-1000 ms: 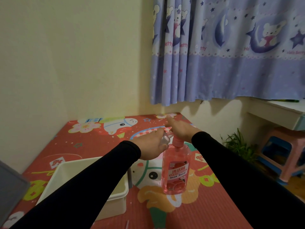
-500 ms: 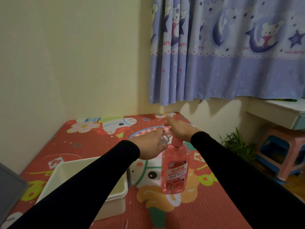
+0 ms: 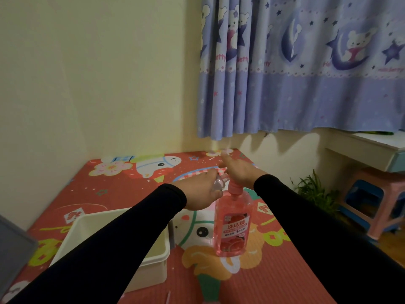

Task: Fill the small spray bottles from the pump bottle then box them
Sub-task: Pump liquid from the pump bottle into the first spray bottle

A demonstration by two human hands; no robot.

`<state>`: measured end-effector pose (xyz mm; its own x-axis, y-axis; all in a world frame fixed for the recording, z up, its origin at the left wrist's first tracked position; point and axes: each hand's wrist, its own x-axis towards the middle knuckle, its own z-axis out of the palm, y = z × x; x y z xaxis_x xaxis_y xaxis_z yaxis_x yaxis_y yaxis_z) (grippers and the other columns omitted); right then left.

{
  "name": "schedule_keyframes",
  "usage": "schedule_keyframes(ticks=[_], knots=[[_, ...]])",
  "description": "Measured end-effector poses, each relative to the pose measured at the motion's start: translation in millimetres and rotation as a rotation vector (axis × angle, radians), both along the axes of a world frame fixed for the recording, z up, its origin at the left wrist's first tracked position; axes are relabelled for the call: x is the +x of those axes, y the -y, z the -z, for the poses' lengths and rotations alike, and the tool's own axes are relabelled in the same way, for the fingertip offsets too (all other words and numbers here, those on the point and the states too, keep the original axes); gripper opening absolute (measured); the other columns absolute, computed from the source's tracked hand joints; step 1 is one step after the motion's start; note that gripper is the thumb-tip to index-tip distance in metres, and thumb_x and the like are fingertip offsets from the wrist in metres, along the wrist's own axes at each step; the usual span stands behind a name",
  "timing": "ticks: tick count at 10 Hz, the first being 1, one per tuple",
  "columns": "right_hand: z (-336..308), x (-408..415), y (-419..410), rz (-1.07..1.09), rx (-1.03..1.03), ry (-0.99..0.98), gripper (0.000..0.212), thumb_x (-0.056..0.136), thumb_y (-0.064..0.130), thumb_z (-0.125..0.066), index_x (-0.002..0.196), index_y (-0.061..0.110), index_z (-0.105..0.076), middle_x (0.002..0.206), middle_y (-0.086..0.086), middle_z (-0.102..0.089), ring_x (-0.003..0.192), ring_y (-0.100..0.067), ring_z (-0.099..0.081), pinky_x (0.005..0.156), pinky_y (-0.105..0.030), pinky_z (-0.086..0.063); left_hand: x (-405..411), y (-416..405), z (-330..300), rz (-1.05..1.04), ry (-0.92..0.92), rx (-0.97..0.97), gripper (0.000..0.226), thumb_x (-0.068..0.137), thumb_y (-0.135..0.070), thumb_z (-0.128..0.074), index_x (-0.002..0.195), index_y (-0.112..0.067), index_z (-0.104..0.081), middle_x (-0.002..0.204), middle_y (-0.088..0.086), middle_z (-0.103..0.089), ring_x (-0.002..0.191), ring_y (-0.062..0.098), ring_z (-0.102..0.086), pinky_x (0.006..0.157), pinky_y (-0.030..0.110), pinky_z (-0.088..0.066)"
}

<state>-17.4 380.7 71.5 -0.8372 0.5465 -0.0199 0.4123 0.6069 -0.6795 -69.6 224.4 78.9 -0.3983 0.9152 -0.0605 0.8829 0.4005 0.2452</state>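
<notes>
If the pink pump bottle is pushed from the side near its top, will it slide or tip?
The pump bottle is tall on a narrow base, so it would probably tip. It looks nearly full, which likely steadies it somewhat. The right hand on its pump also steadies it.

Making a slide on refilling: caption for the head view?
Left hand holds small clear bottle at pink pump bottle; right hand rests atop pump.

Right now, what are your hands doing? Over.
Left hand holds small clear spray bottle at the spout. Right hand presses pink pump bottle. White box waiting. Nothing blocking.
</notes>
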Motion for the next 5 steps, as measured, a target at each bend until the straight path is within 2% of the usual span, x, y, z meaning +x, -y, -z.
schedule_keyframes(ticks=[2,3,4,5], knots=[[-9.5,0.7,1.6,-0.032,-0.040,-0.018,0.057,0.104,0.043,-0.020,0.139,0.005,-0.044,0.143,-0.020,-0.047,0.132,-0.036,-0.043,0.113,-0.046,-0.031,-0.4,0.6,-5.6,-0.017,0.021,0.014,0.045,0.100,-0.040,-0.043,0.137,-0.016,-0.033,0.126,0.006,-0.055,0.095,0.022,-0.054,0.076,0.033,-0.040],[-15.8,-1.2,1.1,-0.019,-0.054,-0.060,0.068,0.096,0.058,-0.019,0.135,0.011,-0.049,0.140,-0.014,-0.052,0.127,-0.028,-0.049,0.113,-0.046,-0.032,-1.3,1.0,-9.3,-0.016,0.028,0.041,0.041,0.100,-0.040,-0.042,0.134,-0.019,-0.034,0.120,0.002,-0.055,0.093,0.020,-0.055,0.068,0.028,-0.039],[-8.7,-2.2,0.4,-0.014,-0.053,-0.057,0.065,0.099,0.054,-0.020,0.138,0.009,-0.046,0.141,-0.016,-0.051,0.130,-0.032,-0.047,0.112,-0.047,-0.033,-0.2,1.2,-6.1,-0.018,0.025,0.021,0.044,0.100,-0.040,-0.041,0.137,-0.017,-0.031,0.121,0.006,-0.056,0.094,0.024,-0.057,0.074,0.033,-0.042],[-2.5,2.5,4.1,-0.021,0.014,0.004,0.064,0.102,0.050,-0.013,0.143,0.010,-0.042,0.145,-0.017,-0.046,0.132,-0.032,-0.045,0.113,-0.043,-0.030,2.1,1.5,-0.5,-0.013,0.012,-0.002,0.047,0.101,-0.040,-0.040,0.139,-0.016,-0.029,0.126,0.006,-0.054,0.091,0.021,-0.053,0.073,0.033,-0.039]])
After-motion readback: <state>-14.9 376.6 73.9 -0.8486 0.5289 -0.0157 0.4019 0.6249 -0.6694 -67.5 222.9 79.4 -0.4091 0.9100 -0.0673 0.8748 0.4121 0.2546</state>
